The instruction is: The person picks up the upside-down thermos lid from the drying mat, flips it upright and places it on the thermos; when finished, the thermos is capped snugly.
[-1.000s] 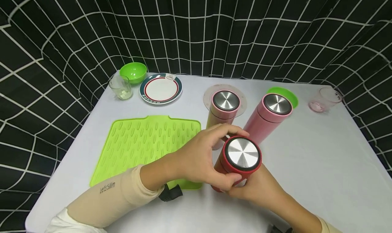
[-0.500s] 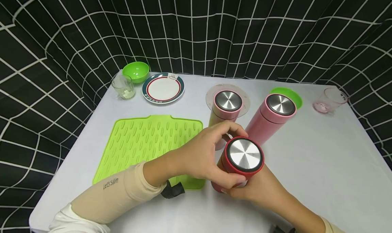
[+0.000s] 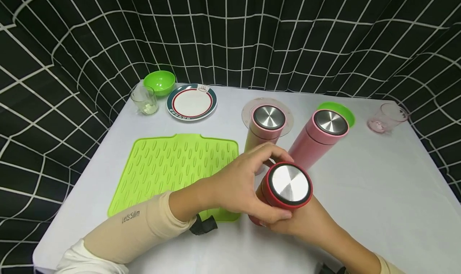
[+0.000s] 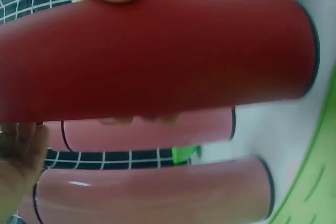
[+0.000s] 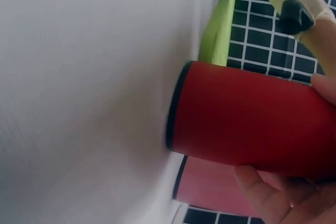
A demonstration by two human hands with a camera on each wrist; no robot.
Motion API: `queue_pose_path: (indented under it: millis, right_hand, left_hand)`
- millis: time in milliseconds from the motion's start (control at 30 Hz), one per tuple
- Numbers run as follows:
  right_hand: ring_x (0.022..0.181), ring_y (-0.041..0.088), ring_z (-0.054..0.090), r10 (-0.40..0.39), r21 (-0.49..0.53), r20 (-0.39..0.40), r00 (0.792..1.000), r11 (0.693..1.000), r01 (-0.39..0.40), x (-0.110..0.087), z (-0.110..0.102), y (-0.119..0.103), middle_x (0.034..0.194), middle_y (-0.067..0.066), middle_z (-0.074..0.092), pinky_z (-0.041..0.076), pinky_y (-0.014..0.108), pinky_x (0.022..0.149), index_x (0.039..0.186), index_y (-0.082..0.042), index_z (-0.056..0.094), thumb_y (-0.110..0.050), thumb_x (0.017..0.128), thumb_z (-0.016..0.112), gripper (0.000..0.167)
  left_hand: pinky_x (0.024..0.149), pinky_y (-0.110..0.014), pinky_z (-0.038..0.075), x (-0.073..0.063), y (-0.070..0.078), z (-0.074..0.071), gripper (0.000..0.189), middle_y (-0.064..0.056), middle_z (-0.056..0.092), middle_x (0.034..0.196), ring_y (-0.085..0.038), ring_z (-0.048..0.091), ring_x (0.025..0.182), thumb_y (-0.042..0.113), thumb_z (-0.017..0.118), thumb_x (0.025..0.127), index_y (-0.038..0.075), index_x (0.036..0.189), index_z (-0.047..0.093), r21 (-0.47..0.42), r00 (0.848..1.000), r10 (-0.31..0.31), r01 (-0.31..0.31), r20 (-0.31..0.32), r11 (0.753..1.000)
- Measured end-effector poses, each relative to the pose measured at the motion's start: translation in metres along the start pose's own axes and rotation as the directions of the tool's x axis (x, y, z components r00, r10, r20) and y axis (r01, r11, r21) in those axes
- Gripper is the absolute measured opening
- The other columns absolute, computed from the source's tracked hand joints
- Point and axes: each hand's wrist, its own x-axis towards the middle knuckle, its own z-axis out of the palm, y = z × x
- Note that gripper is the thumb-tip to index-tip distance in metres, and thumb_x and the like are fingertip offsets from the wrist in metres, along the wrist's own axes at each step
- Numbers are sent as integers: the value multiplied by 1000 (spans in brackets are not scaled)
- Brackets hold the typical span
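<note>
A red thermos (image 3: 264, 192) with a brushed steel lid top stands in front of me, slightly tilted in the head view. My left hand (image 3: 239, 184) grips it near the lid, thumb at the front and fingers round the back. Lower on the body, my right hand (image 3: 304, 218) holds it from the right; its fingers (image 5: 260, 190) curl round the red side in the right wrist view. Just behind stand a pale pink-and-yellowish thermos (image 3: 264, 135) and a pink thermos (image 3: 311, 146). I cannot tell whether the red base (image 5: 178, 106) touches the table.
A lime green drying mat (image 3: 173, 170) lies to the left. Along the back are a green bowl (image 3: 159, 82), a glass (image 3: 145, 102), a rimmed plate (image 3: 191, 102), a pale round mat (image 3: 248, 116), another green dish (image 3: 342, 112) and a pinkish glass (image 3: 387, 118) at right.
The red thermos's lid end has shifted slightly right and toward me. My left thumb has moved a little right with it. Both hands keep hold; the other things stay put.
</note>
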Motion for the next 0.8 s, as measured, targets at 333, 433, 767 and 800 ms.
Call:
queue_pose_path:
  millis: [333, 433, 767, 800]
  right_hand:
    - [82, 14, 61, -51, 31, 23, 998, 998, 51, 2, 1, 3, 95, -7, 65, 52, 29, 70, 106, -24, 61, 1, 63, 88, 56]
    - [82, 10, 60, -69, -53, -3, 998, 996, 69, 0, 0, 3, 93, -11, 63, 51, 27, 71, 105, -27, 60, -4, 61, 89, 57]
    - [85, 11, 59, -78, -88, -33, 996, 993, 74, -1, 0, 6, 98, -10, 62, 51, 27, 73, 111, -22, 58, -2, 62, 88, 62]
    - [83, 11, 60, -74, -72, -24, 997, 995, 72, 0, 0, 6, 97, -10, 62, 51, 27, 72, 110, -23, 58, -1, 62, 88, 61]
  left_hand:
    - [100, -28, 44, -1, 0, 4, 75, 0, 51, 125, -7, 49, 116, 11, 84, 66, 6, 130, 44, -8, 999, -3, 3, -38, 1000]
    - [100, -26, 42, -3, 2, 8, 81, 2, 48, 125, -6, 47, 117, 20, 87, 63, 8, 129, 41, 99, 995, 18, -9, -93, 995]
    - [100, -25, 42, -4, 2, 15, 82, 3, 50, 126, -4, 48, 116, 20, 89, 64, 9, 132, 43, 115, 990, 31, -15, -135, 993]
    - [99, -26, 43, -5, 2, 15, 82, 3, 51, 125, -4, 48, 116, 20, 89, 64, 9, 131, 44, 112, 990, 34, -18, -140, 994]
